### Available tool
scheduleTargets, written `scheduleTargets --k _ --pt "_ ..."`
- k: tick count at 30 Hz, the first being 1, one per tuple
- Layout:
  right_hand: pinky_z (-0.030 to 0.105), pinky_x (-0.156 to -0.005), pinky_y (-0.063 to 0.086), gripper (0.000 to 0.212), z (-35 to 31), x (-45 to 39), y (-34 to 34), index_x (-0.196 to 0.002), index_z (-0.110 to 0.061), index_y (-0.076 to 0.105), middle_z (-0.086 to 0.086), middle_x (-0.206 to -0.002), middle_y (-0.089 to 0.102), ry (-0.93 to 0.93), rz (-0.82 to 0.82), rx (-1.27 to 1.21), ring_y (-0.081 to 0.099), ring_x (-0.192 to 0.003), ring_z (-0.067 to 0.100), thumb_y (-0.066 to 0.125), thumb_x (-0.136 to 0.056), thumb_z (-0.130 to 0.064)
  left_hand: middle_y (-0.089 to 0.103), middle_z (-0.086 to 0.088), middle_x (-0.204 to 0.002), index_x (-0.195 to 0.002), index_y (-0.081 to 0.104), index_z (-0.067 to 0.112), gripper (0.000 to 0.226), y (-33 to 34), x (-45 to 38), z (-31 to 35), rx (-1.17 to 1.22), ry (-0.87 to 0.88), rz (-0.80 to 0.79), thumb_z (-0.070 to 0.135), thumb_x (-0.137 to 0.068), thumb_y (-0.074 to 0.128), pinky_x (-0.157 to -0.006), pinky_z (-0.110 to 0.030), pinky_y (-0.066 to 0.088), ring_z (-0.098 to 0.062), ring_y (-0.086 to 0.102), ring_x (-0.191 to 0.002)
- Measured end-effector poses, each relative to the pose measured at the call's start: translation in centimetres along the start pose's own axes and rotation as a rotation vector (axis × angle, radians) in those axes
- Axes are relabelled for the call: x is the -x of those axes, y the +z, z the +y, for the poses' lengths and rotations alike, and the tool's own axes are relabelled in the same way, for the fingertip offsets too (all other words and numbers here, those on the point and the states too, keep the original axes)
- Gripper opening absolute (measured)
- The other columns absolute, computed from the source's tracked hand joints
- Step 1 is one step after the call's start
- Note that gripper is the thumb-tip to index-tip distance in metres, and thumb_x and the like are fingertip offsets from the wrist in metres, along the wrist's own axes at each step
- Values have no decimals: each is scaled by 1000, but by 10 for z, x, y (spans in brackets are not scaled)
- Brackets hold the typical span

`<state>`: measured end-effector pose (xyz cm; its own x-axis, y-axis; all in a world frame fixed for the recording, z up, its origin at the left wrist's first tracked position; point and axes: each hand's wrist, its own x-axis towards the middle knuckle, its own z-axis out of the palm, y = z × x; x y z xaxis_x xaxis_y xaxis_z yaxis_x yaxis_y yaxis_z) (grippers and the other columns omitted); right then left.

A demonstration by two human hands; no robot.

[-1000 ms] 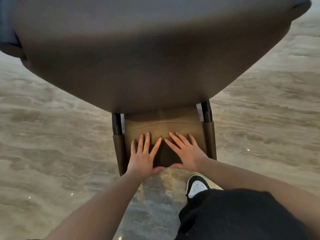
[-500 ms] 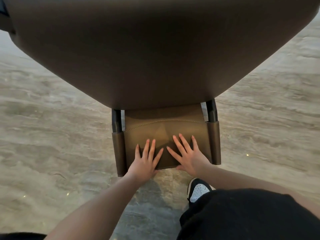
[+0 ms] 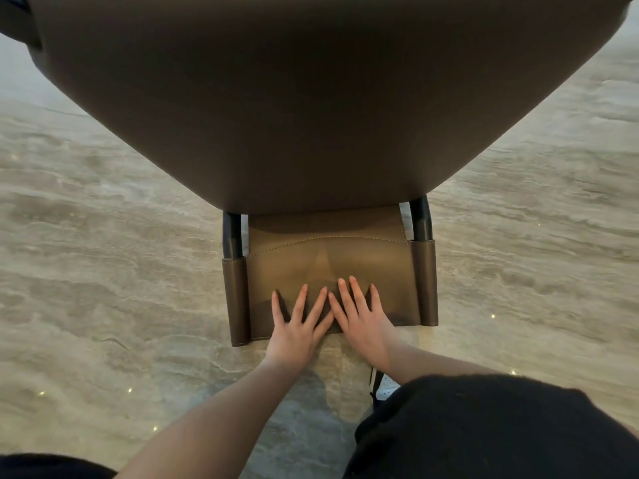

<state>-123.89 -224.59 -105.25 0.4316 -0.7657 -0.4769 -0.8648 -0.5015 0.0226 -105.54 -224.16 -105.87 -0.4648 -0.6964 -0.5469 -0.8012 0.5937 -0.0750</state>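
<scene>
Risks first, from left to right. The left leg sleeve of the chair stands on the stone floor, and the leather panel is stretched from it to the right leg sleeve, low under the big chair back. The left hand lies flat on the lower middle of this panel, fingers straight and spread, holding nothing. The right hand lies just beside it in the same way, flat and not gripping. Because neither hand has a real hold, I think a strong push could let the palms slide off the lower edge of the smooth leather. The chair could also skid fwd on the polished floor, since nothing is seen to block it. Pressure only in the middle may stretch the panel or strain the stitching, e.g. at the seam above the fingers. The shoe is near the panel, so a chair that tips back could catch the foot, though this is only a guess. Vs. the frame 1 s ago: the hands were apart with a dark gap between them, and now the forefingers almost meet. The shoe was more visible then; now dark clothing covers most of it.
</scene>
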Motion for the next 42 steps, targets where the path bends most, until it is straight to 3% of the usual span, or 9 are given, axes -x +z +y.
scheduleTargets --k 3,6,11,16,23,29,33,42 --pt "70 -110 13 89 -2 3 -8 -152 -8 -5 21 -162 -1 55 -29 -82 1 -149 40 58 -94 -30 -55 -11 -146 -134 -52 33 119 3 0 -1 114 -63 31 43 -93 59 -97 -81 -22 -43 -39 -140" --pt "68 -112 13 83 -1 3 -15 -153 -9 -1 18 -163 -4 61 -69 -134 -3 -150 38 56 -96 -25 -48 -10 -152 -140 -44 37 108 4 -2 0 190 -66 36 36 -96 55 -104 -79 -11 -41 -43 -136" --pt "62 -116 13 77 4 5 -27 -154 -13 -1 16 -162 -7 28 -133 -152 -6 -150 37 51 -98 -19 -23 -11 -165 -144 -33 38 96 -2 -3 -6 180 3 -71 34 -100 52 -108 -79 8 -44 -19 -150" --pt "59 -118 14 68 10 6 -42 -155 -13 0 15 -163 -6 12 -179 -160 -6 -150 35 42 -102 -18 -18 -14 -166 -146 -28 35 91 -20 -4 -8 133 21 -124 31 -102 51 -108 -78 21 -46 -12 -151" --pt "57 -117 14 60 19 18 -74 -155 -14 2 12 -164 -3 10 -222 -169 -4 -151 31 34 -104 -19 -14 -14 -167 -154 -16 36 83 -60 9 -13 149 34 -172 26 -103 49 -107 -77 24 -45 -10 -152" --pt "55 -117 14 66 31 44 -137 -155 -15 0 11 -164 -1 -38 -240 -186 -1 -151 30 40 -102 -22 -10 -8 -168 -155 -12 41 86 -133 49 -23 227 -15 -211 23 -102 53 -112 -73 20 -41 -7 -153" --pt "55 -117 18 57 44 67 -205 -155 -11 7 12 -164 5 -41 -210 -218 4 -151 31 33 -104 -13 4 -9 -169 -157 -5 41 85 -198 75 -37 270 -31 -166 12 -101 51 -112 -66 31 -39 8 -154" --pt "48 -115 29 61 85 107 -407 -154 -10 15 12 -162 16 -51 -176 -239 19 -149 29 41 -99 -3 29 -10 -163 -159 13 34 75 -398 137 -93 266 -66 -104 3 -100 46 -105 -45 46 -35 35 -146"
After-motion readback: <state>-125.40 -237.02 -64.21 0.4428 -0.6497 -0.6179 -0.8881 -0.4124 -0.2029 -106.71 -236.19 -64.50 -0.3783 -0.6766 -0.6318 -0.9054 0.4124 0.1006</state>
